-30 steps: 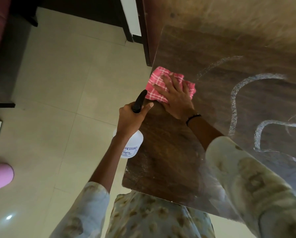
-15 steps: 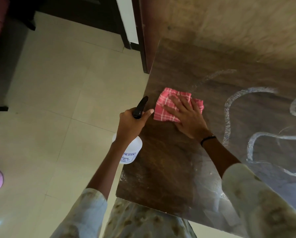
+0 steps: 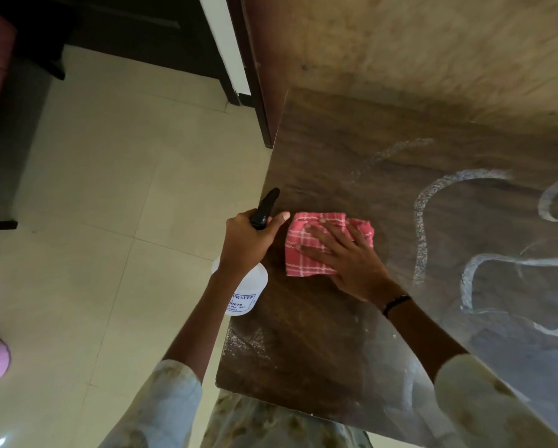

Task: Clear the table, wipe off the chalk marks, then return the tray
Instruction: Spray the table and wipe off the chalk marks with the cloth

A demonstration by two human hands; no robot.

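Right hand (image 3: 345,263) flat, fingers straight and spread, pressing a pink checked cloth (image 3: 316,244) onto the dark wooden table (image 3: 319,350). Just left of it, left hand (image 3: 248,240) curled round the black trigger head of a white spray bottle (image 3: 245,289), held off the table's edge over the tiled floor (image 3: 109,221). Well right of the pressing hand, white chalk marks (image 3: 421,227) looping across the tabletop; fainter smears (image 3: 248,342) near the corner below the bottle.
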